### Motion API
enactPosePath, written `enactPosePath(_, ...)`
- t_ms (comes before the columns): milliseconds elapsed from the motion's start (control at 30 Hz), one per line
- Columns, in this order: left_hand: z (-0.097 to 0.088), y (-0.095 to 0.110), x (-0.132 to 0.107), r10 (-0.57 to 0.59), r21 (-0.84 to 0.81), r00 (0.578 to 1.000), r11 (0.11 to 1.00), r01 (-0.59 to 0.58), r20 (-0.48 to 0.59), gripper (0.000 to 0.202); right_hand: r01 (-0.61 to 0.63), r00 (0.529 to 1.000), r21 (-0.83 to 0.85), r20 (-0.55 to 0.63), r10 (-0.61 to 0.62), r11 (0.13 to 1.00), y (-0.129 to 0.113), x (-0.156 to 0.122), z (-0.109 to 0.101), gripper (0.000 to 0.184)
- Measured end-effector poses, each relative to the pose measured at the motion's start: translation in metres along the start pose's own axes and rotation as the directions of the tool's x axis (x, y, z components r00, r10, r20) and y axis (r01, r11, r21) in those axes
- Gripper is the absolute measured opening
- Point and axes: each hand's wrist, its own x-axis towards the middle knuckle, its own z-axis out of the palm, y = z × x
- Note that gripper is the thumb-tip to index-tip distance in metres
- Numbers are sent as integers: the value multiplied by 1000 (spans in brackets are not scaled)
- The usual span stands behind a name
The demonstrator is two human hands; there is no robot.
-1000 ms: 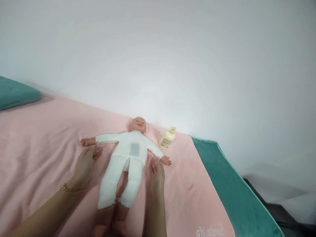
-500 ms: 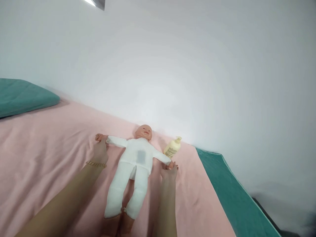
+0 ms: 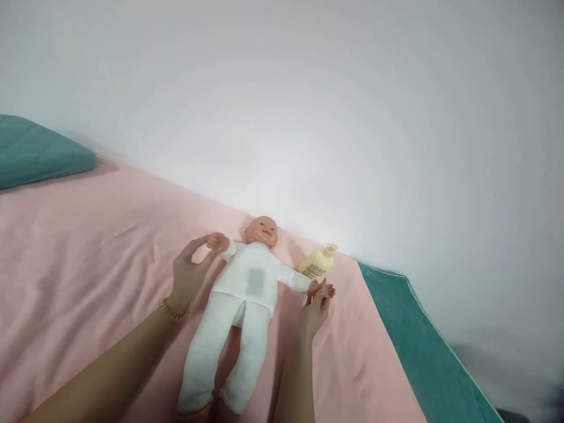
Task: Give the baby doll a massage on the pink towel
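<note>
A baby doll (image 3: pixel 247 282) with a white cloth body lies face up on a pink sheet (image 3: pixel 110 247), its head toward the wall. My left hand (image 3: pixel 189 273), with a gold bracelet at the wrist, pinches the doll's hand on the left side of the view, and that arm is bent up beside the head. On the other side, my right hand (image 3: pixel 315 314) has its fingers closed around the doll's wrist, with the arm stretched outward. Just behind that arm is a pale yellow pump bottle (image 3: pixel 318 262), leaning at a slant.
A plain white wall (image 3: pixel 282 117) rises right behind the doll's head. At the far left lies a green pillow (image 3: pixel 44 153). Green padding (image 3: pixel 414 335) runs along the right side of the pink sheet.
The doll's arm in my left hand has gone from stretched out to bent in toward its head. My right hand keeps hold of the other arm. The view has shifted slightly.
</note>
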Motion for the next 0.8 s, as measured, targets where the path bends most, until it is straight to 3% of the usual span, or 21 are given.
enactPosePath(33,1,1,-4,108,48,990,992,-113,88,27,-13,1000,11,1,13,1000,4,-5,-7,36)
enactPosePath(67,1,0,-7,234,71,952,965,-252,195,23,-29,1000,22,-2,29,999,8,-10,-12,37)
enactPosePath(133,2,-3,-10,456,62,782,847,-528,425,21,-54,999,58,6,54,997,13,-21,-16,42)
enactPosePath(200,2,-7,-9,557,39,612,721,-692,562,24,-35,996,108,86,26,994,15,-32,-14,43)
enactPosePath(267,1,-11,-8,573,41,543,663,-747,614,27,27,974,153,219,-61,988,15,-40,-9,39)
enactPosePath(400,3,-12,-5,542,37,497,650,-759,678,29,153,918,158,344,-200,976,13,-42,-7,33)
enactPosePath(600,4,-12,-6,538,22,471,643,-766,699,29,293,847,75,441,-295,953,10,-37,-13,36)
enactPosePath(800,3,-13,-5,557,6,462,634,-773,691,27,354,839,46,425,-339,934,10,-36,-14,35)
